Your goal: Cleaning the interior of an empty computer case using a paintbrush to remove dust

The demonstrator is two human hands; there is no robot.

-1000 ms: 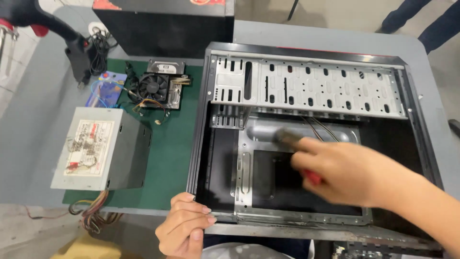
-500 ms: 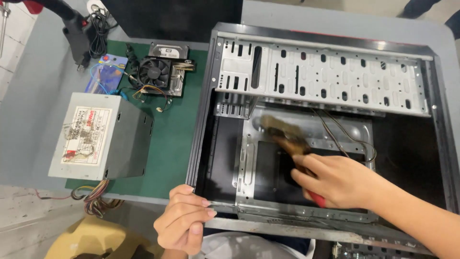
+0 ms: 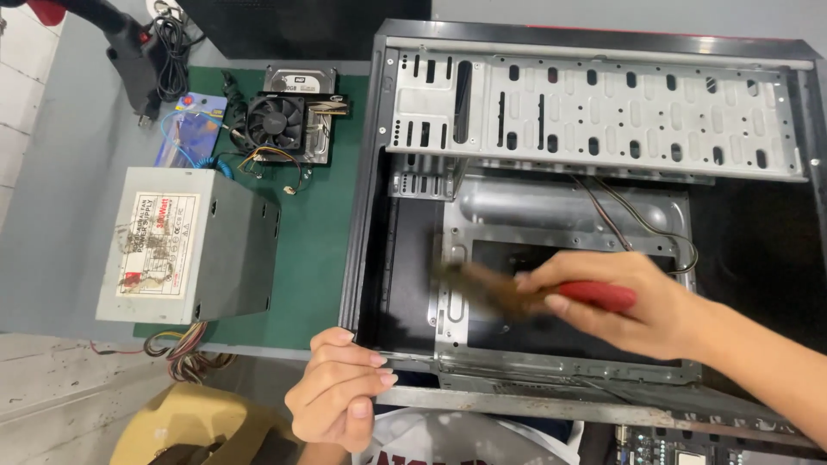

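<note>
1. Right hand (image 3: 642, 306): fingers closed round red-handled brush (image 3: 525, 293); bristles left of the grip, inside open computer case (image 3: 366, 215).
2. Brush: probably light, bristles soft; hold by handle.
3. Left hand (image 3: 340, 400): curled on case's near edge.

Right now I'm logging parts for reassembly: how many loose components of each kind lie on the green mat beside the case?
Power supply unit: 1
Cooler fan with heatsink: 1
Hard drive: 1
Blue packet: 1
Total: 4
</note>
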